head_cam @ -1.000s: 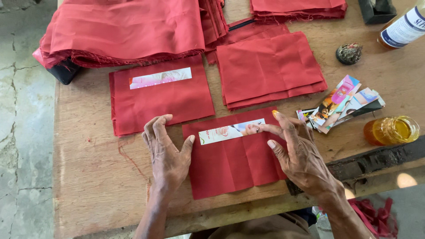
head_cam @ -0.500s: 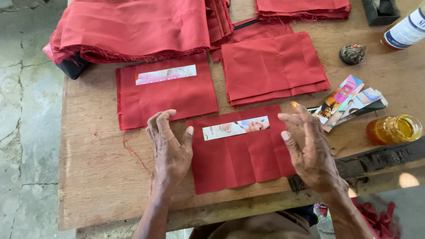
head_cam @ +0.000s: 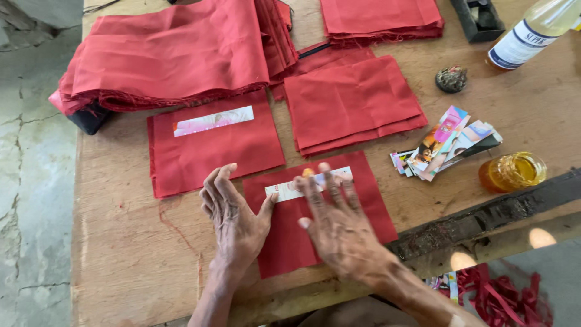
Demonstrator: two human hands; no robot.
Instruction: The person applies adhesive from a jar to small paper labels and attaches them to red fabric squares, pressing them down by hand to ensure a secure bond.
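A red cloth rectangle [head_cam: 369, 203] lies flat near the table's front edge, with a printed paper strip [head_cam: 284, 190] across its top. My left hand [head_cam: 235, 218] rests flat at the cloth's left edge, thumb touching the strip's left end. My right hand [head_cam: 336, 224] lies spread on the cloth, fingertips pressing on the strip. Both hands hold nothing. A second red cloth [head_cam: 212, 148] with its own paper strip [head_cam: 213, 120] lies to the upper left.
Stacks of red cloth sit at the back left [head_cam: 169, 54], middle [head_cam: 351, 103] and back [head_cam: 381, 18]. Right of the hands are a pile of printed paper strips [head_cam: 448, 142], a small jar of amber liquid [head_cam: 511, 171], a bottle [head_cam: 526, 30] and a dark round object [head_cam: 451, 79]. The wooden table [head_cam: 121, 254] ends near me.
My right hand has moved left from the cloth's right edge onto its middle, fingertips now on the strip. My left hand has barely moved.
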